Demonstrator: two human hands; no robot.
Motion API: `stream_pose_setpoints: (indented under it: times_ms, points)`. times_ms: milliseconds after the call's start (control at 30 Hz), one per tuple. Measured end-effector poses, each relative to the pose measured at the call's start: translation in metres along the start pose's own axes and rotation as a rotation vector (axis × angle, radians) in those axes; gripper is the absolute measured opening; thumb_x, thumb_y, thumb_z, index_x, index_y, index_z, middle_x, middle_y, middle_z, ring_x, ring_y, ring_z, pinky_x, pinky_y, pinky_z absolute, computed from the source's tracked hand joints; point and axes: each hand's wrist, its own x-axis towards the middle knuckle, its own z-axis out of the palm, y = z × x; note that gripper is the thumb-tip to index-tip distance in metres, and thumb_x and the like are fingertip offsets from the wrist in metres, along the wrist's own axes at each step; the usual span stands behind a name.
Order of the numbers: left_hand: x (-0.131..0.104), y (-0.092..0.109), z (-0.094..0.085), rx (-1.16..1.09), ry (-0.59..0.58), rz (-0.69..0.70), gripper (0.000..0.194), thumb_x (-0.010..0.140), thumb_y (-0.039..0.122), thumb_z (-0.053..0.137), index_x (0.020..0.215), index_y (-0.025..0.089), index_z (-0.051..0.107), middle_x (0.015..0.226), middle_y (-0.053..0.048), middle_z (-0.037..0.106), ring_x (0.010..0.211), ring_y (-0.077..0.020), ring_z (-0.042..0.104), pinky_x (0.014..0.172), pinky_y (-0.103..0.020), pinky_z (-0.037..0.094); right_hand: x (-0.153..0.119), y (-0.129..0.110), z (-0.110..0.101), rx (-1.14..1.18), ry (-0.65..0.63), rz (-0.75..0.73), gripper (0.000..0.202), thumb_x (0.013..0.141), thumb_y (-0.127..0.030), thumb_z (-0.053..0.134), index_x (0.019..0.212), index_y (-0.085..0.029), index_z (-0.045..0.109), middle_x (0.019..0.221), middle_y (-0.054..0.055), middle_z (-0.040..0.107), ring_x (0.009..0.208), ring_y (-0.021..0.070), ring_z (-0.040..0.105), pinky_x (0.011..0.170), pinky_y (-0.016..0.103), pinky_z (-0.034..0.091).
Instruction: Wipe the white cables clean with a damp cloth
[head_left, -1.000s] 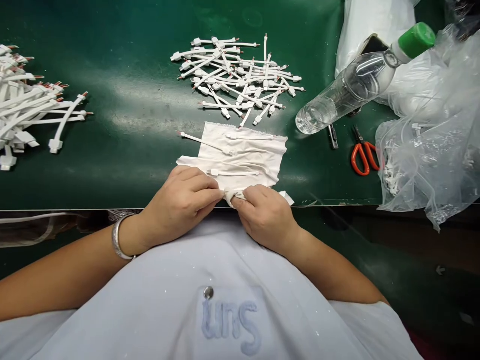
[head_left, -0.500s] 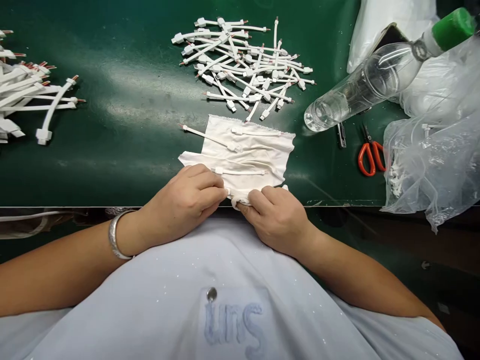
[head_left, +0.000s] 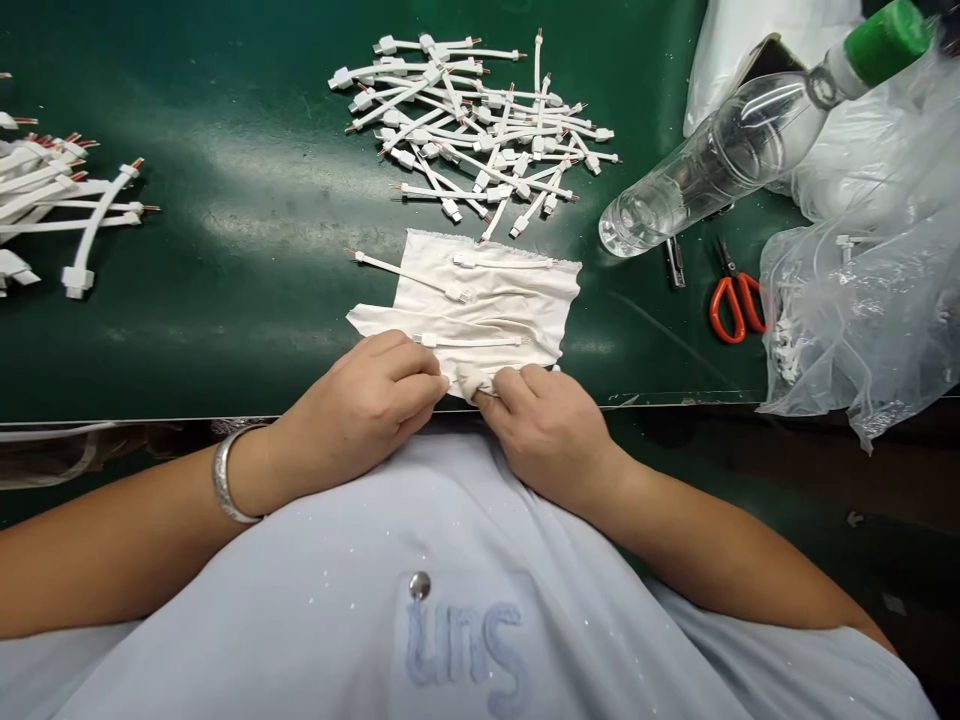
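A creased white cloth [head_left: 495, 312] lies at the table's front edge, with short white cables on it. One cable [head_left: 409, 277] slants over its left side, another cable [head_left: 506, 262] lies near the top, and a third cable [head_left: 480, 342] is just above my hands. My left hand [head_left: 379, 393] is closed in a pinch at the cloth's lower edge, a small white cable end showing at its fingertips. Beside it, my right hand [head_left: 544, 415] is closed on a bunched fold of the cloth. Most of what lies between the hands is hidden by fingers and cloth.
A heap of white cables [head_left: 487, 130] lies beyond the cloth, and another cable pile [head_left: 52, 190] is at far left. On the right are a clear bottle with green cap [head_left: 697, 160], red-handled cutters [head_left: 726, 308], a small metal tool [head_left: 675, 262] and plastic bags [head_left: 862, 320].
The bunched cloth fold at my right fingertips has shifted slightly up and stands more visible between the hands. Both hands keep their grip; the whole view has shifted a little.
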Motion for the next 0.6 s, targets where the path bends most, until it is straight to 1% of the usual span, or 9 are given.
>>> stream_pose_setpoints:
  times_ms: [100,200,267,333,467,533,600]
  points:
    - [0.000,0.001,0.000,0.002,0.011,0.015,0.017,0.090,0.011,0.049,0.082,0.016,0.063,0.084,-0.006,0.065,0.076,-0.0153,0.053,0.069,-0.029,0.044,-0.017,0.012,-0.007,-0.061,-0.055,0.044,0.026,0.089,-0.007,0.043,0.081,-0.016,0.065,0.068,0.006,0.048,0.066,0.0187,0.031,0.058,0.033,0.017]
    - [0.000,0.000,0.001,0.003,0.041,0.046,0.016,0.089,0.010,0.050,0.082,0.014,0.063,0.082,-0.007,0.065,0.075,-0.0152,0.053,0.068,-0.029,0.044,-0.026,0.019,-0.011,-0.128,-0.045,0.127,0.025,0.087,-0.005,0.044,0.081,-0.015,0.066,0.065,0.004,0.044,0.063,0.0175,0.028,0.056,0.032,0.018]
    - [-0.001,-0.001,0.002,0.007,0.054,0.059,0.015,0.089,0.009,0.050,0.082,0.013,0.063,0.082,-0.007,0.064,0.075,-0.0153,0.053,0.068,-0.029,0.044,-0.025,0.015,-0.011,-0.139,-0.030,0.197,0.024,0.085,-0.004,0.046,0.085,-0.015,0.068,0.063,0.003,0.043,0.062,0.0170,0.028,0.056,0.031,0.019]
    - [-0.001,-0.001,0.003,0.015,0.053,0.065,0.014,0.089,0.009,0.051,0.083,0.013,0.063,0.083,-0.007,0.064,0.076,-0.0155,0.053,0.068,-0.029,0.045,-0.019,0.006,-0.007,-0.094,-0.016,0.238,0.025,0.085,-0.005,0.046,0.088,-0.015,0.069,0.064,0.003,0.044,0.063,0.0170,0.031,0.056,0.031,0.021]
    - [-0.002,-0.001,0.002,0.041,0.033,0.066,0.014,0.089,0.009,0.050,0.083,0.014,0.062,0.084,-0.007,0.064,0.076,-0.0158,0.052,0.070,-0.030,0.045,-0.007,-0.012,0.001,0.070,0.016,0.160,0.026,0.087,-0.008,0.044,0.088,-0.017,0.069,0.065,0.003,0.045,0.063,0.0167,0.034,0.058,0.030,0.024]
    - [-0.002,-0.001,0.002,0.048,0.012,0.069,0.014,0.090,0.010,0.050,0.084,0.014,0.062,0.085,-0.007,0.064,0.077,-0.0160,0.052,0.070,-0.030,0.045,-0.008,-0.013,0.002,0.061,0.010,0.166,0.027,0.087,-0.008,0.044,0.090,-0.017,0.068,0.065,0.003,0.045,0.062,0.0168,0.033,0.056,0.030,0.023]
    - [-0.001,-0.001,0.001,0.051,-0.005,0.073,0.015,0.090,0.010,0.049,0.085,0.014,0.063,0.086,-0.007,0.064,0.077,-0.0161,0.052,0.070,-0.030,0.045,-0.014,-0.008,0.000,-0.019,-0.005,0.229,0.026,0.086,-0.008,0.044,0.092,-0.017,0.068,0.064,0.003,0.045,0.061,0.0171,0.033,0.055,0.030,0.021]
